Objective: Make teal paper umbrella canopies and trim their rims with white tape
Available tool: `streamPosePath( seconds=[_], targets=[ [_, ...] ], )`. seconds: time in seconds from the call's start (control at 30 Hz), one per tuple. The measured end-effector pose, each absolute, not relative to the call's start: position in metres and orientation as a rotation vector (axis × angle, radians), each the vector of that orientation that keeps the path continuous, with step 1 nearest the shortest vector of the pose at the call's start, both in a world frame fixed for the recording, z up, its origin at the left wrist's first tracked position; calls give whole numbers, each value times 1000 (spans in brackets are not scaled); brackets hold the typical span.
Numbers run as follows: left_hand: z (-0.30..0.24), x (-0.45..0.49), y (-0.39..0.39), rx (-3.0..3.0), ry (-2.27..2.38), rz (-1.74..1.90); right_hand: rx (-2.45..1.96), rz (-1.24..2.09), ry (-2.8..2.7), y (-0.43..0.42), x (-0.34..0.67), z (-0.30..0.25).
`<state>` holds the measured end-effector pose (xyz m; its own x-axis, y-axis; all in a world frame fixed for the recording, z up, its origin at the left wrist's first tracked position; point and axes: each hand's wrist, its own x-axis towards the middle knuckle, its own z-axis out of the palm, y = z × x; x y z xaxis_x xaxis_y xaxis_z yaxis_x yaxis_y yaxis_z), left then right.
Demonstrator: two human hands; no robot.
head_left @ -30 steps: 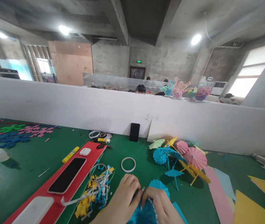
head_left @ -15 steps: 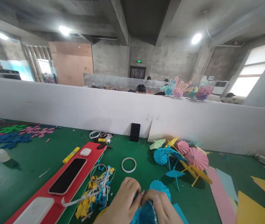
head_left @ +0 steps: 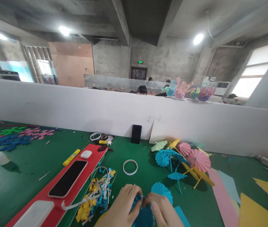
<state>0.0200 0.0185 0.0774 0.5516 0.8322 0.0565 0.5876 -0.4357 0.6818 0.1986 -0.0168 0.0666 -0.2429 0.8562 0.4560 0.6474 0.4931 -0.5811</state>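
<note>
Green felt covers the worktable [head_left: 25, 176] below a white partition. At the bottom edge, the left hand [head_left: 122, 206] and right hand [head_left: 162, 211] meet, fingertips pinched on folded blue paper [head_left: 143, 214] held between them. Just beyond the paper lies a small blue paper umbrella [head_left: 162, 190]; a white ring [head_left: 130, 167] sits farther off.

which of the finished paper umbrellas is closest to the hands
The blue paper umbrella lying alone just beyond the right hand, near the fingertips. The other umbrellas sit clustered farther back, toward the white partition.
</note>
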Motion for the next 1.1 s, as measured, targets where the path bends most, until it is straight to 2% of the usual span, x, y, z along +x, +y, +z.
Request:
streamPosePath(
  seconds=[0.17, 0.8, 1.1],
  targets=[
    [76, 21, 18, 2208, 1178, 534, -1159, 243, -2080, -11, 191, 77],
    [75, 27, 16, 2293, 1184, 559, -1218, 279, -2050, -7, 187, 74],
    [73, 27, 18, 2272, 1214, 414, -1235, 303, -2024, -6, 185, 75]
  ],
)
